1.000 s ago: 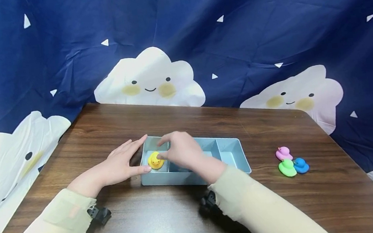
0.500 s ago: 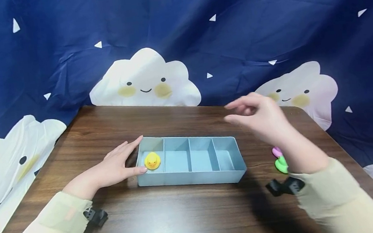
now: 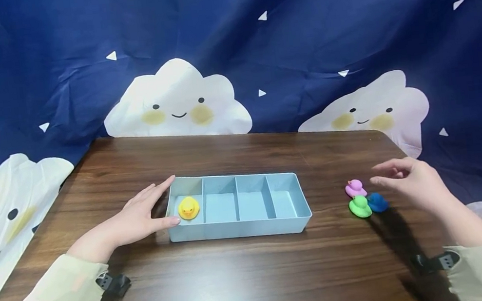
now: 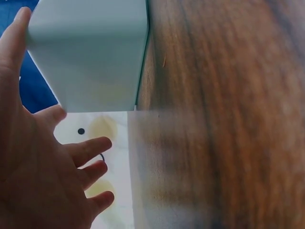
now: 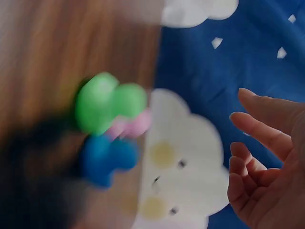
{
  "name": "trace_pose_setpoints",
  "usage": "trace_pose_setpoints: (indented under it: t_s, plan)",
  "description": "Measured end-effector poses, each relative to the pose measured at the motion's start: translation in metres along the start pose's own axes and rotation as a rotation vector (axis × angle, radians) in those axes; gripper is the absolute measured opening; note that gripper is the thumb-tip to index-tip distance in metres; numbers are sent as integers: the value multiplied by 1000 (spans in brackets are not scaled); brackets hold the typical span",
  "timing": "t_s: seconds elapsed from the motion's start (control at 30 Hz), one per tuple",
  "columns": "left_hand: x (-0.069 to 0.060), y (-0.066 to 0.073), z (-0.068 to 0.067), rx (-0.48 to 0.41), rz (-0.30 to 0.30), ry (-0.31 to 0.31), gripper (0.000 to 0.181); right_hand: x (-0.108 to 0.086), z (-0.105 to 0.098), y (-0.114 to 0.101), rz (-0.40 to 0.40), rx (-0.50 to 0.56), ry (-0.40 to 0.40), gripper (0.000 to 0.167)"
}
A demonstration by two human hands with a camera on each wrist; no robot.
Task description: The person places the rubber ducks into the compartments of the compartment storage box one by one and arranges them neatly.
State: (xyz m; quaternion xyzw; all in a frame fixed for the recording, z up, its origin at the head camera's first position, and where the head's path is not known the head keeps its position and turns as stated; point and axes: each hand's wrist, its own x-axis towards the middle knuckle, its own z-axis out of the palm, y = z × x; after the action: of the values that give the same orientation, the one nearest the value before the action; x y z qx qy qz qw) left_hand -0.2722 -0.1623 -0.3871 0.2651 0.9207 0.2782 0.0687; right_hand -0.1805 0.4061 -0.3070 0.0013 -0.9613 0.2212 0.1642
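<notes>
A light blue tray [image 3: 240, 228] with several compartments lies on the table, and a yellow rubber duck [image 3: 189, 208] sits in its leftmost one. My left hand [image 3: 135, 219] touches the tray's left end, thumb at the near corner and a fingertip at the far corner; in the left wrist view its fingers are spread beside the tray wall [image 4: 90, 71]. Over at the right, a pink duck [image 3: 355, 188], a green duck [image 3: 360, 206] and a blue duck [image 3: 377, 202] stand close together. My right hand [image 3: 418, 183] hovers just right of them, holding nothing, thumb and index finger apart.
The brown wooden table [image 3: 237, 278] spreads around the tray and ducks. Behind it hangs a dark blue cloth [image 3: 300, 41] printed with white clouds and triangles. Shadows from the right arm fall near the ducks.
My right hand has left the tray's left compartment, where the yellow duck now sits uncovered, and moved right to beside the three ducks. My left hand stays at the tray's left end.
</notes>
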Motion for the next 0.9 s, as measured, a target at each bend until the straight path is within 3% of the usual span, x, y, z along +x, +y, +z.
trace_pose_setpoints:
  t_s: [0.17, 0.43, 0.67, 0.9]
  plan:
    - [-2, -1, -2, -3, -1, 5, 97, -3, 7, 29, 18, -31, -41, 35]
    - [-3, 0, -3, -1, 9, 10, 96, -6, 26, 61, 47, 19, -120, 37]
    - [-2, 0, -3, 2, 16, 7, 96, -14, 38, 77, 76, 57, -162, 41]
    - [0, 1, -2, 6, 15, -2, 96, -21, 43, 82, 131, 77, -141, 41]
